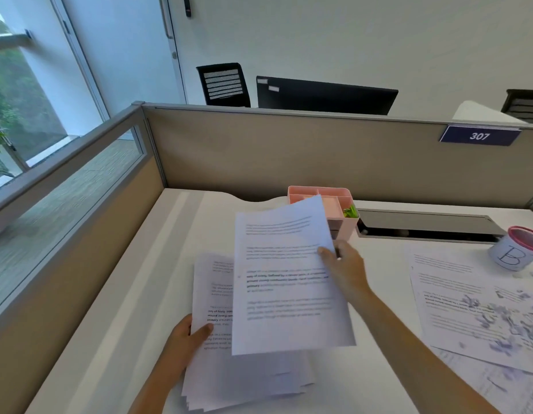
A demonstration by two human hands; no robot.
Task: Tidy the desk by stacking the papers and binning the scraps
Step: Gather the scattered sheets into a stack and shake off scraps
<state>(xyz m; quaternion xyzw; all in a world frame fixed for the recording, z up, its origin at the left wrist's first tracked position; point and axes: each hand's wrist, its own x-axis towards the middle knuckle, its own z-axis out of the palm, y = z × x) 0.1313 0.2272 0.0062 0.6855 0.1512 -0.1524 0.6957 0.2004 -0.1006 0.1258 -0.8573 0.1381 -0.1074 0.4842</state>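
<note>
A stack of printed papers (247,377) lies on the white desk (116,339) at the lower middle, its sheets fanned unevenly. My left hand (184,339) grips the stack's left edge, thumb on top. One printed sheet (286,279) hangs above the stack, and my right hand (342,267) pinches its right edge. Further loose sheets (456,297) lie spread at the right, strewn with small paper scraps (510,321). A small white bin with a pink rim (516,249), marked B, stands at the far right.
A pink desk organiser (339,204) with green clips stands behind the held sheet. A grey cable tray slot (426,225) runs along the back. Beige partition walls (289,153) close the desk at the back and left.
</note>
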